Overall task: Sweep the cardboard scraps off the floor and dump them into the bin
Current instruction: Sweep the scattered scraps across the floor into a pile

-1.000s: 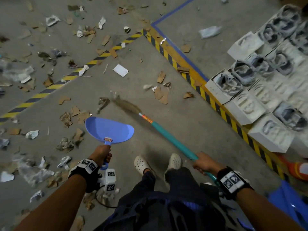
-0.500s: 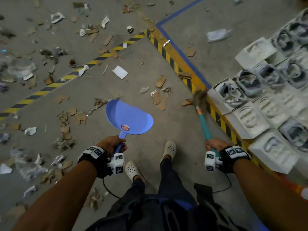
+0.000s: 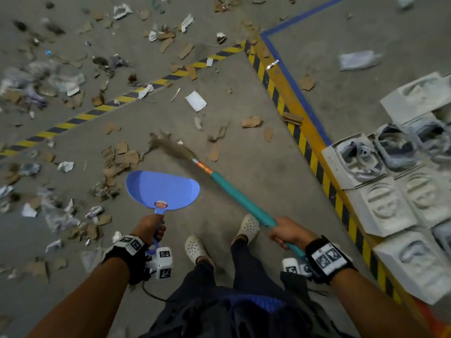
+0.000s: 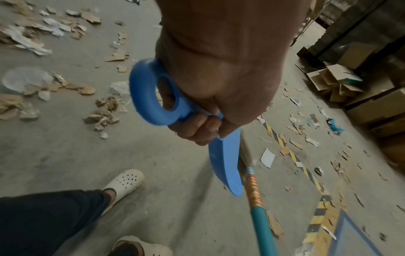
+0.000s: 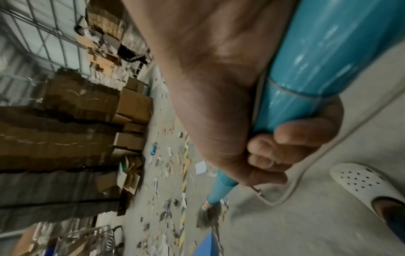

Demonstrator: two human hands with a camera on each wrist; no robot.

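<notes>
My right hand (image 3: pixel 286 230) grips the broom (image 3: pixel 234 191), left hand (image 3: pixel 150 226) grips the dustpan (image 3: pixel 162 189); bristles beyond the dustpan could scatter cardboard scraps (image 3: pixel 122 154) past it.

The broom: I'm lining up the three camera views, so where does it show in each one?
Head: broom runs diagonally from the right hand up-left, bristles beside the dustpan.
Left wrist: lower right, only its teal shaft and orange band, behind the dustpan.
Right wrist: shaft fills the upper right; blurred bristles at lower centre.
Shared landmark: white paper sheet.
</notes>
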